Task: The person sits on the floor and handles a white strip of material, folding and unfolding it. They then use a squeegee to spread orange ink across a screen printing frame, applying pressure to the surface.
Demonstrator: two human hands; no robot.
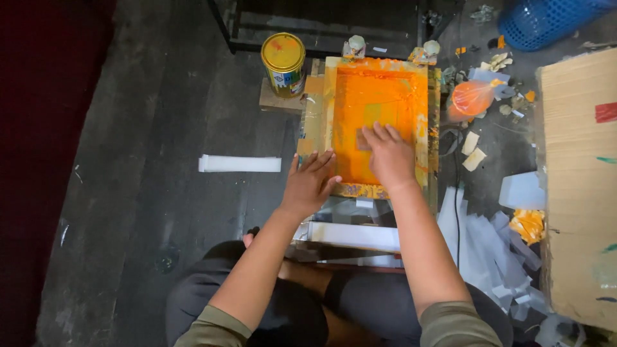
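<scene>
A wooden printing frame with an orange-inked screen lies on the dark floor in front of me. My right hand presses down inside the screen, its fingers on a small flat scraper smeared with orange ink. My left hand rests flat with spread fingers on the frame's near left corner. Both forearms reach out over my knees. Pale sheets lie under the frame's near edge.
A yellow-lidded paint tin stands at the frame's far left. An orange plastic bag and paper scraps lie to the right, beside a cardboard sheet. A white strip lies left. A blue basket sits far right.
</scene>
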